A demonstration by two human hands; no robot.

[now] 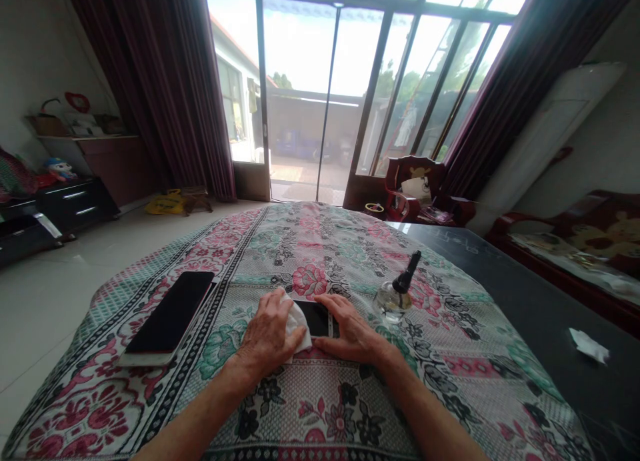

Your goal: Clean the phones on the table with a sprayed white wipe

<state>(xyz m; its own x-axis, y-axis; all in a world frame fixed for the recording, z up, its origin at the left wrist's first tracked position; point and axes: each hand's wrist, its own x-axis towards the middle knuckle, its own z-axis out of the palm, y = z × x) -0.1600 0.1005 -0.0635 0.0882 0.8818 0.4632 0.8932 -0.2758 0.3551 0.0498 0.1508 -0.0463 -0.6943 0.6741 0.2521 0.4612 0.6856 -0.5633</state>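
Observation:
A dark-screened phone (pixel 315 318) with a white edge lies sideways on the patterned cloth (pixel 320 394), between my hands. My left hand (pixel 273 331) presses a folded white tissue (pixel 298 324) against the phone's left part, its fingers closed on the tissue. On the right, my right hand (pixel 347 331) holds the phone's right end between thumb and fingers. To the right stands a clear glass bottle (pixel 393 303) with a black nozzle top. Left of my hands, a larger black-screened device (pixel 173 312) rests on a white item that shows along its lower edge.
A dark table surface (pixel 525 291) extends at right, with a crumpled white tissue (pixel 590 345) on it. Beyond the cloth are a red wooden chair (pixel 415 181), glass doors and a yellow bag (pixel 167 203) on the floor. A dark cabinet (pixel 75 207) stands at left.

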